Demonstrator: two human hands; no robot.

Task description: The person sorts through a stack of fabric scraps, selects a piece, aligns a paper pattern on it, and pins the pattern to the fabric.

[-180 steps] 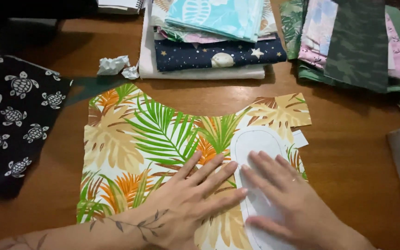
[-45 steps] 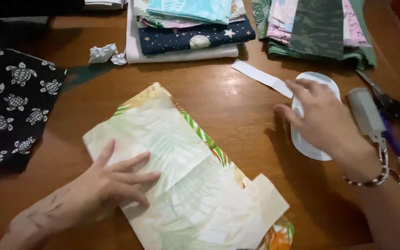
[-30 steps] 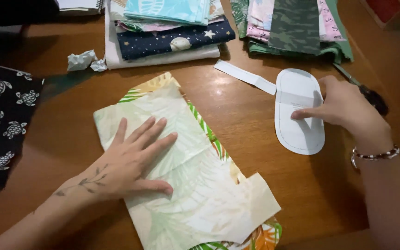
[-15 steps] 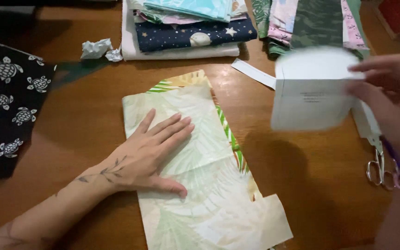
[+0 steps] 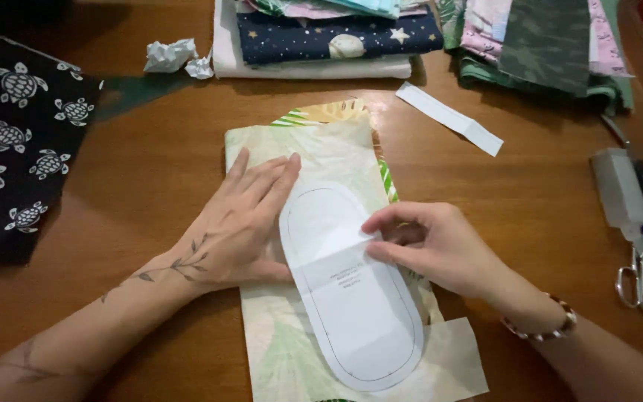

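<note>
A folded piece of leaf-print fabric (image 5: pixel 321 149) lies pale side up on the wooden table (image 5: pixel 150 179). On it rests a white oval paper pattern (image 5: pixel 351 298) with a crease across its middle. My left hand (image 5: pixel 243 219) lies flat on the fabric, fingers spread along the pattern's left edge. My right hand (image 5: pixel 429 246) presses its fingertips on the pattern's right side near the crease. A bead bracelet (image 5: pixel 541 331) circles my right wrist.
Black fabric with turtles (image 5: pixel 16 141) lies at the left. Stacks of folded fabrics (image 5: pixel 336 41) line the far edge, with crumpled paper (image 5: pixel 169 56) beside them. A white paper strip (image 5: pixel 448 119) lies right of the fabric. Scissors (image 5: pixel 638 275) and a grey tool (image 5: pixel 619 186) lie at the right.
My right hand has brought the oval pattern from the right side and laid it on the folded fabric. My left hand stayed flat on the fabric.
</note>
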